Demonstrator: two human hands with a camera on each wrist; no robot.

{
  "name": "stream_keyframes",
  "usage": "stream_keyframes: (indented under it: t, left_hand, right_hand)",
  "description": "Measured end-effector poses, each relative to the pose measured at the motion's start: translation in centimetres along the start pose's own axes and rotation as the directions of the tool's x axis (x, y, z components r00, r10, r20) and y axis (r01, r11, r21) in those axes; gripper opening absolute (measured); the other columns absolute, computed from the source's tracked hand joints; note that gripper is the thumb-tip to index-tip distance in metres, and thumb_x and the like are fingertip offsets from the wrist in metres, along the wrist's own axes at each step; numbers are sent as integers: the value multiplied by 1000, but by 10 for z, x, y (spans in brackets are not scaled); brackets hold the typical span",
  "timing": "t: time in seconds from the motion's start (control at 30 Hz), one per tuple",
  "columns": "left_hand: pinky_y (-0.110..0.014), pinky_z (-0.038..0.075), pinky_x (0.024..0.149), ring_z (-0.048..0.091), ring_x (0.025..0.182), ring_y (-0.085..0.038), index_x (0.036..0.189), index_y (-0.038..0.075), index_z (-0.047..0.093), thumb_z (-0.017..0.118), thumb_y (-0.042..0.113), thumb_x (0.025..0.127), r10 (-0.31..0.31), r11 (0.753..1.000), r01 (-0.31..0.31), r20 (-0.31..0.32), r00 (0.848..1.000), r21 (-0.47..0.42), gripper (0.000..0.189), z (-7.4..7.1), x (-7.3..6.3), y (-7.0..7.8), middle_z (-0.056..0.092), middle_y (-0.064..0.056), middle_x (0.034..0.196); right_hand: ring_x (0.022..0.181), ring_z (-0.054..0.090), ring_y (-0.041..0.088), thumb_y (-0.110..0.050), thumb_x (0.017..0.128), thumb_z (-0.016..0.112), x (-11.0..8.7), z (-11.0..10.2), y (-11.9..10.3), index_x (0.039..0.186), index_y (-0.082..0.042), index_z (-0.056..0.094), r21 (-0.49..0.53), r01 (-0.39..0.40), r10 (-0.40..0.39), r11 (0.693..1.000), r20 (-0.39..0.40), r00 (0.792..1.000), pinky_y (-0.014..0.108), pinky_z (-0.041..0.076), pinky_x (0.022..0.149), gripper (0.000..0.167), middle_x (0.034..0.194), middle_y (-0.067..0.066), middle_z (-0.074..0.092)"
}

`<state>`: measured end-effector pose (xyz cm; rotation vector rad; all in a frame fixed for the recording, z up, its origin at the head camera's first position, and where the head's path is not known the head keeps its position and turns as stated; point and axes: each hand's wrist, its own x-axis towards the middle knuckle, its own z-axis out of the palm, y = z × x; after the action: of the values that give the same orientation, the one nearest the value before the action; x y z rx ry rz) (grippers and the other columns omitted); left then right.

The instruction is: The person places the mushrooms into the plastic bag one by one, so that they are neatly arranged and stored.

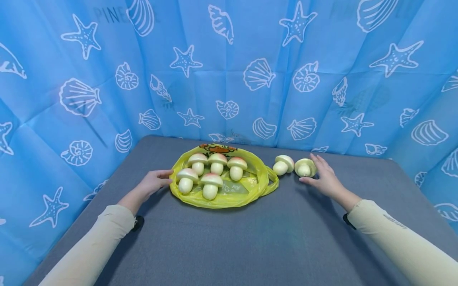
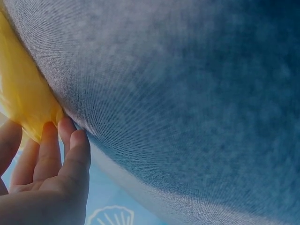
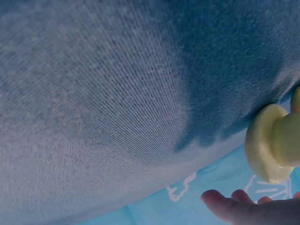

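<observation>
In the head view, a yellow plastic bag (image 1: 214,203) lies spread open on the table. Several toy mushrooms (image 1: 210,192) with pale stems and pinkish cap edges rest in it. At the bag's left edge, my left hand (image 1: 154,183) holds the rim between thumb and fingers; the left wrist view shows the yellow plastic (image 2: 26,93) there. To the bag's right lie two more toy mushrooms, one tilted mushroom (image 1: 282,166) by the handle and one mushroom (image 1: 305,168) with its stem facing me. My right hand (image 1: 327,180) is spread around that second one, fingers apart from it.
A grey cloth-covered table (image 1: 229,246) carries everything. Behind it and at both sides hangs a blue curtain (image 1: 214,91) with white shells and starfish. The bag's handle loop (image 1: 273,182) reaches toward the loose mushrooms.
</observation>
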<state>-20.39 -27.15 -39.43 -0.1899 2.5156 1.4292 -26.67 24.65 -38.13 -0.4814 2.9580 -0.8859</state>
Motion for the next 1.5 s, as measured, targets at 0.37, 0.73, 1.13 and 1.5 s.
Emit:
stream_keyframes:
  t: [0.37, 0.73, 1.13, 1.5]
  left_hand:
    - [-53, 30, 110, 31, 138, -41, 147, -4, 36, 52, 13, 101, -31, 1000, 31, 6, 999, -2, 51, -1, 2, 1, 34, -27, 149]
    - [-53, 29, 110, 31, 137, -41, 147, -3, 36, 52, 12, 100, -66, 998, 66, 5, 998, -16, 51, -1, 5, 2, 35, -27, 149]
    - [-54, 29, 110, 31, 137, -41, 147, -3, 37, 52, 12, 101, -74, 997, 74, 3, 997, -12, 51, -1, 3, 5, 36, -27, 149]
    - [-53, 28, 111, 31, 138, -41, 147, -3, 36, 51, 12, 101, -65, 998, 65, 4, 998, -19, 51, -1, 2, 3, 35, -26, 149]
  right_hand:
    - [137, 6, 57, -26, 92, 69, 12, 0, 7, 150, 12, 1, 74, -47, 44, 996, 41, 998, 70, 17, 105, 97, 150, 42, 4]
    - [136, 10, 58, -22, 92, 70, 16, 0, 3, 149, 13, 2, 92, -64, 58, 994, 63, 996, 68, 17, 106, 95, 149, 43, 7]
    - [131, 22, 59, -17, 89, 71, 12, 2, 6, 145, 20, 11, 111, -73, 69, 991, 43, 997, 67, 25, 103, 89, 143, 45, 18]
    - [132, 23, 57, -18, 88, 73, 4, 0, 3, 146, 16, 15, 136, -90, 91, 987, -1, 996, 67, 26, 102, 90, 144, 43, 20]
